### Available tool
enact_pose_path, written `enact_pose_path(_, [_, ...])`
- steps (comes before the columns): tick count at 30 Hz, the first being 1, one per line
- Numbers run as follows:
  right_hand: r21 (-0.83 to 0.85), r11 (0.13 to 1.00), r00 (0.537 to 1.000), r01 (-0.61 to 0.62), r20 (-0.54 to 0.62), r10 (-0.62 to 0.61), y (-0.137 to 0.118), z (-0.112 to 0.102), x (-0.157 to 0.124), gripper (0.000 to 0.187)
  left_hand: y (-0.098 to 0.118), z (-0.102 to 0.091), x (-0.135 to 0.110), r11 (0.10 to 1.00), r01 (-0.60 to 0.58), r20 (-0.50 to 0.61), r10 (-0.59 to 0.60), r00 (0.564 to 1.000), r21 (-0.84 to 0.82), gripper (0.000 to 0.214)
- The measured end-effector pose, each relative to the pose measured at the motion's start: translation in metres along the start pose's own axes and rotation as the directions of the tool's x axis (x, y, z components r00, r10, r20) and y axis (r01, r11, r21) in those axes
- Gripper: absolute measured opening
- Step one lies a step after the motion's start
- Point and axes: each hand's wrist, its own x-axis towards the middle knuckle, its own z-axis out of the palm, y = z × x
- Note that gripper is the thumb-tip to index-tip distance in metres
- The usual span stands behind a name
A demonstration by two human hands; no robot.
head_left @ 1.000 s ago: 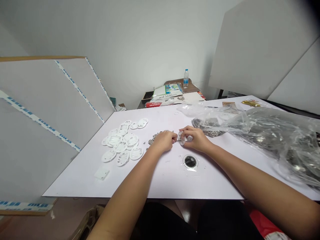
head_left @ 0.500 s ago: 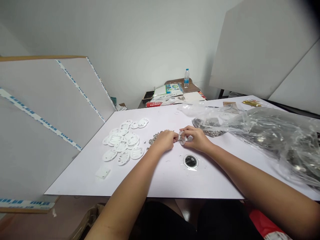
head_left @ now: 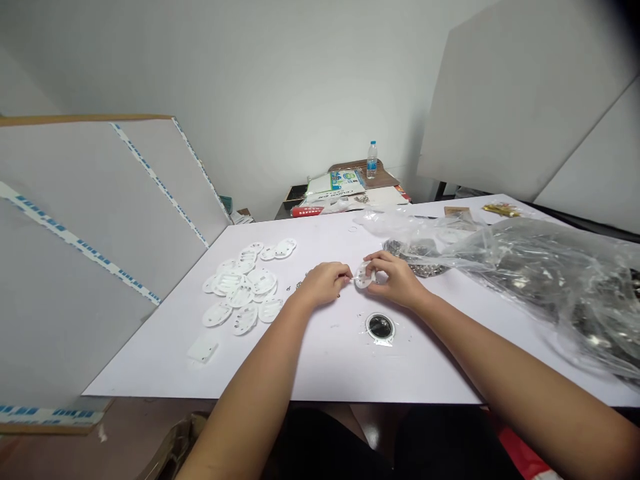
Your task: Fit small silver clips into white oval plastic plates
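Between the fingers of my right hand (head_left: 395, 279) a round white plastic disc (head_left: 362, 275) is held up on edge above the table. My left hand (head_left: 326, 281) is closed in a pinch at the disc's left edge; what its fingertips grip is too small to make out. Small metal pieces (head_left: 299, 285) lie beside and behind my left hand, mostly hidden by it. To the left, several similar white discs with slots (head_left: 245, 319) lie in an overlapping pile. A round black piece with a clear rim (head_left: 381, 326) rests on the table below my right hand.
Large clear plastic bags (head_left: 530, 267) of shiny metal parts cover the right side of the white table (head_left: 330, 373). A small white square stack (head_left: 203, 349) lies front left. Behind stand a water bottle (head_left: 372, 160) and packages (head_left: 335, 183). A grey panel (head_left: 75, 267) borders the left.
My left hand has shifted slightly left and down from the disc. The disc is turned more face-on to me in my right hand. The view has shifted a little.
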Motion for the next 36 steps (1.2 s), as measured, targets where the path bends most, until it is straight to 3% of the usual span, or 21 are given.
enact_pose_path(3, [0.141, 0.98, 0.979, -0.14, -0.132, 0.159, 0.0, 0.001, 0.001, 0.015, 0.004, -0.001, 0.001, 0.983, 0.005, -0.133, -0.03, 0.991, -0.185, 0.025])
enact_pose_path(6, [0.287, 0.916, 0.943, -0.281, -0.092, 0.318, -0.003, 0.002, 0.002, 0.025, 0.008, 0.004, 0.004, 0.929, -0.011, -0.19, -0.065, 0.98, -0.371, 0.027])
enact_pose_path(10, [0.351, 0.875, 0.938, -0.333, 0.029, 0.345, -0.008, 0.004, 0.0, 0.031, 0.006, 0.009, 0.006, 0.842, -0.028, -0.212, -0.104, 0.972, -0.539, 0.026])
enact_pose_path(15, [0.407, 0.841, 0.933, -0.356, 0.103, 0.345, -0.014, 0.002, -0.001, 0.035, 0.003, 0.008, 0.005, 0.733, 0.049, -0.108, -0.166, 0.98, -0.679, 0.041])
enact_pose_path(18, [0.451, 0.809, 0.925, -0.378, 0.142, 0.353, -0.017, 0.001, -0.001, 0.037, 0.006, 0.006, 0.003, 0.742, 0.052, -0.083, -0.144, 0.986, -0.668, 0.045])
enact_pose_path(24, [0.478, 0.784, 0.918, -0.396, 0.178, 0.354, -0.017, 0.002, -0.001, 0.041, 0.01, 0.007, -0.003, 0.893, 0.002, -0.13, -0.068, 0.989, -0.451, 0.037])
enact_pose_path(36, [0.345, 0.858, 0.925, -0.38, 0.139, 0.353, -0.022, 0.005, -0.005, 0.041, 0.01, 0.009, -0.001, 0.936, -0.035, -0.197, -0.037, 0.98, -0.349, 0.027])
